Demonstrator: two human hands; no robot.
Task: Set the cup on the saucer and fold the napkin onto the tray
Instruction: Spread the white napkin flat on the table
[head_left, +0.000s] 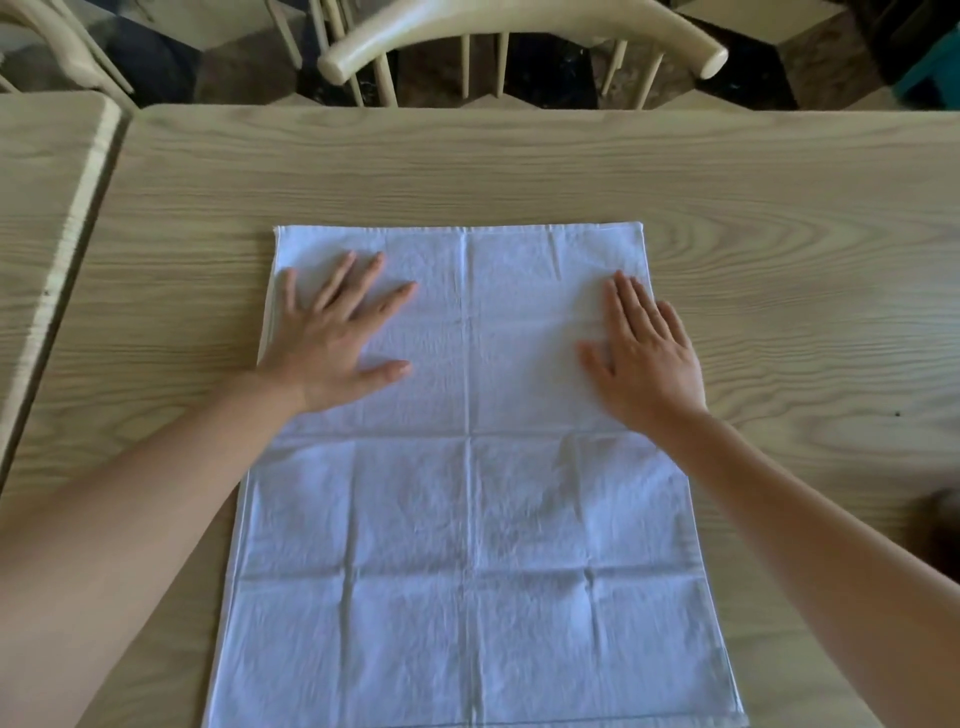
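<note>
We've got the left hand (332, 338) and right hand (647, 358) flat, fingers extended, gripping nothing, pressing the napkin's (467, 519) far half on the worktop (519, 166).

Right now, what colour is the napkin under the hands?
White, with crease lines; the napkin shows best in the head view.

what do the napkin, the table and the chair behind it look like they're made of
Napkin: white woven cloth, probably cotton, matte, with soft fold creases and a hemmed edge. Table: pale wood or wood-look laminate, matte, with a bold grain pattern. Chair: cream painted or lacquered wood, slightly glossy, with a curved rail and thin spindles.
</note>
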